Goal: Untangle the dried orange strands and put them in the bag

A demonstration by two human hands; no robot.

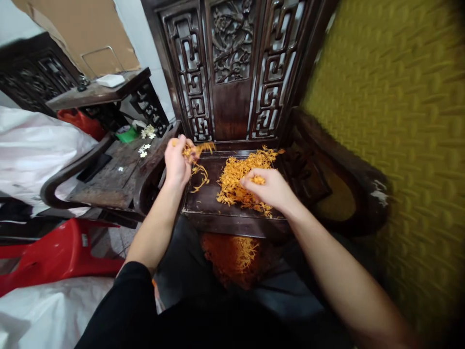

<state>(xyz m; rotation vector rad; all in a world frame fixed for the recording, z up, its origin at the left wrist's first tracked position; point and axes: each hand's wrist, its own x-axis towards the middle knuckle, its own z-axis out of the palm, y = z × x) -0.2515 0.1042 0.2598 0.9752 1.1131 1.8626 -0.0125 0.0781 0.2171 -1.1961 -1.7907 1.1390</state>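
Note:
My left hand (178, 159) is closed around several orange-yellow branching sprigs (200, 175), whose ends hang out to the right and downward. At the right, my right hand (268, 186) has its fingers pinched on a small orange piece (258, 180), over the edge of a heap of the same sprigs (234, 175). That heap lies on the dark wooden seat (203, 203) of a carved chair. Lower down, between my legs, more orange sprigs (246, 253) lie in a reddish container or bag (218, 252), partly hidden by the seat edge.
The carved chair back (232, 111) rises behind the seat. To the left stand another wooden chair (105, 189) with a green tape roll (126, 133), a red plastic stool (61, 249) and white sacks (36, 150). A yellow-green textured surface (410, 121) borders the right.

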